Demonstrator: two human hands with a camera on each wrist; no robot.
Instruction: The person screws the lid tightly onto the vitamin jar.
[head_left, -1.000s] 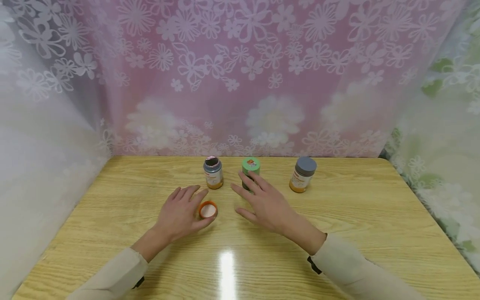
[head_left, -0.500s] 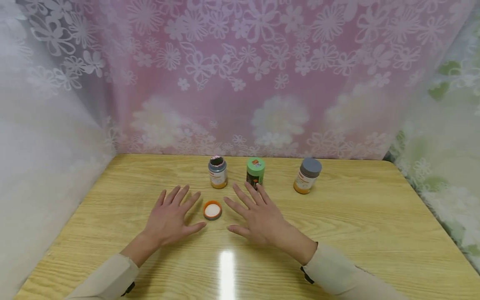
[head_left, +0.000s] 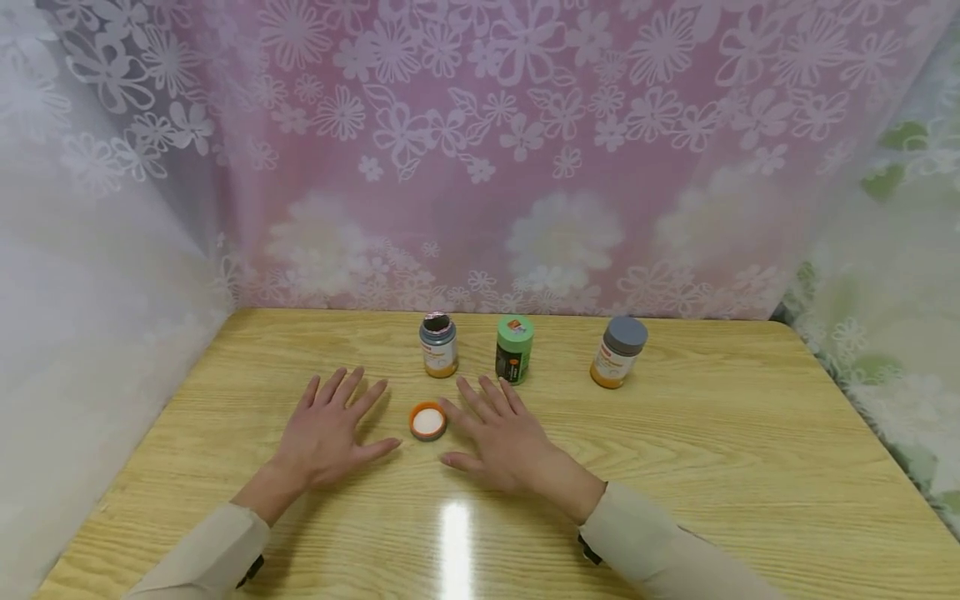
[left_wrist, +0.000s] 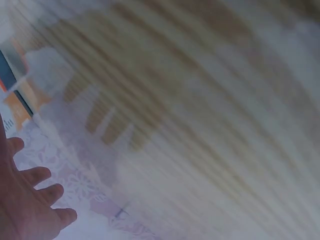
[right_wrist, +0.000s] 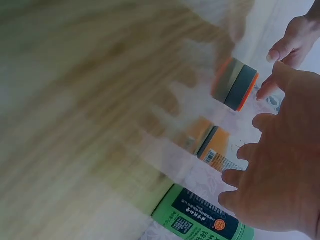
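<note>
Lid (head_left: 428, 422) sits upturned btwn L grip (head_left: 324, 437) & R grip (head_left: 501, 440), nearer R.

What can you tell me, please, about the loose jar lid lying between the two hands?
The jar lid is a shallow round cap, apparently plastic, with a grey outside, an orange inner rim and a whitish disc inside. It lies flat, inside up, on the wooden table, nearer the person than the open jar. The left hand is apart from it; the right hand has its index finger close to the edge, and whether they touch is hard to tell.
</note>
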